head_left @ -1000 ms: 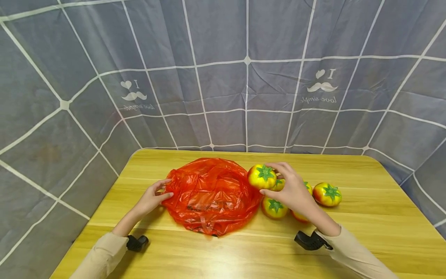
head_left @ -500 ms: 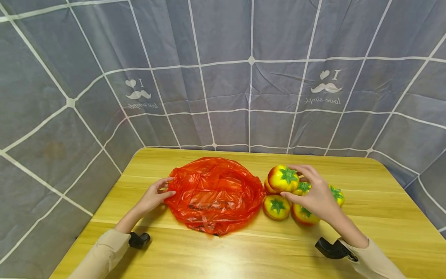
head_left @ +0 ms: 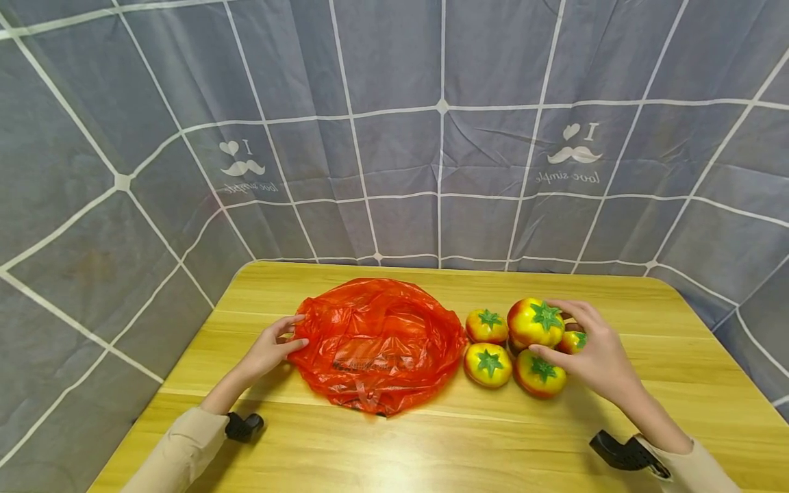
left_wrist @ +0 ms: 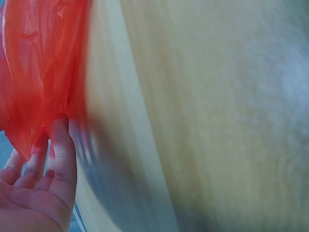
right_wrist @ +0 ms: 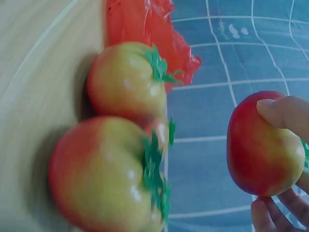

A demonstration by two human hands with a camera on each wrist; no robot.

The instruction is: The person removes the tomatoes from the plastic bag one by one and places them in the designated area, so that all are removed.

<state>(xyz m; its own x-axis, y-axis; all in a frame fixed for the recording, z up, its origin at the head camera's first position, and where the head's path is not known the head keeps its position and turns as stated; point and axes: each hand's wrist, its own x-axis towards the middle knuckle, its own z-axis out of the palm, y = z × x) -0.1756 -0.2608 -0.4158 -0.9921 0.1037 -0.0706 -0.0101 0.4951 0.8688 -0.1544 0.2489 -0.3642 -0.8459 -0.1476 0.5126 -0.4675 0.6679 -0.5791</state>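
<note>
A red plastic bag (head_left: 382, 335) spreads across the table left of centre, its mouth facing up. At its left edge, my left hand (head_left: 274, 346) holds the film between thumb and fingers; the left wrist view has the bag's edge hanging at the fingertips (left_wrist: 63, 125). My right hand (head_left: 594, 346) grips a glossy yellow-red tomato (head_left: 533, 323) with a green star-shaped top, thumb on one side and fingers on the other. It is raised above the other tomatoes in the right wrist view. Several similar tomatoes (head_left: 489, 365) sit clustered beneath and beside it, some partly hidden.
The wooden table (head_left: 394, 452) ends at a grey curtain (head_left: 394, 157) with white lines, which hangs behind and at both sides. The nearest tomatoes stand right at the bag's right edge. Black wrist devices (head_left: 625, 452) are strapped on both forearms.
My right hand has carried the tomato rightward, from beside the bag's right edge to over the far side of the tomato group. The left hand and bag have stayed put.
</note>
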